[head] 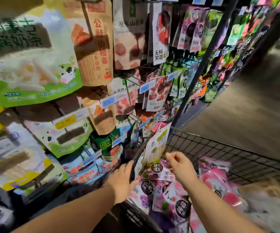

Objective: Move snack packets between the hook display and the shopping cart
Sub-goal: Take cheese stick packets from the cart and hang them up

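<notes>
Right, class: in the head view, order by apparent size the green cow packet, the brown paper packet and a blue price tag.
green cow packet (closest to camera, so unsure)
brown paper packet
blue price tag

Both bare arms are stretched forward and down, the left arm (78, 204) lower than the right arm (208, 199). The left hand (124, 179) lies palm-down, its fingers fairly straight and the thumb splayed out to the right. The right hand (179, 165) has loosely curled fingers, with thumb and forefinger tips drawn close; I can't tell whether they pinch anything.
</notes>
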Demonstrator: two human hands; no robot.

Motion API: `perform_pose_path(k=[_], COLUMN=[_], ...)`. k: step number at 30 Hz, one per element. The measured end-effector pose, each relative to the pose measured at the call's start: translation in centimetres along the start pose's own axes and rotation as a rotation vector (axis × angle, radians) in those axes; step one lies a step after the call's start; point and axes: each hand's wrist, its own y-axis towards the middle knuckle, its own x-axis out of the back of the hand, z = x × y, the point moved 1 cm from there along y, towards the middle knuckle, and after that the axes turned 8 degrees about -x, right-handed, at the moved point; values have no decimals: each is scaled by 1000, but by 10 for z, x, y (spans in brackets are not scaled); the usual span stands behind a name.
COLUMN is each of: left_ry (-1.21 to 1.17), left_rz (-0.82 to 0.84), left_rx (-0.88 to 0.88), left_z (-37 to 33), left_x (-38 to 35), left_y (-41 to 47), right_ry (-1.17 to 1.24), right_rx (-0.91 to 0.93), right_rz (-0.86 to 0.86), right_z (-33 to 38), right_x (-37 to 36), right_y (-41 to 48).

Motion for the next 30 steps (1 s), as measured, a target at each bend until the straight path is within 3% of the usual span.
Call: perform_pose_path(k=[5, 9, 19, 24, 30], left_ry=[-10, -20, -11, 41, 24], left_rz=[-51, -137, -239, -221, -196], left_rx=[-22, -47, -27, -70, -38], left_z=[5, 6, 10, 12, 8], left_x=[-5, -5, -9, -10, -8], left_y=[0, -1, 6, 5, 7], right_ry=[-74, -184, -871, -861, -970], right_rx=[-10, 98, 343, 393, 528], right_rz=[31, 43, 57, -205, -125], right_z=[6, 33, 53, 42, 17], right_x=[-4, -10, -26, -17, 2], right_y=[26, 54, 121, 115, 114])
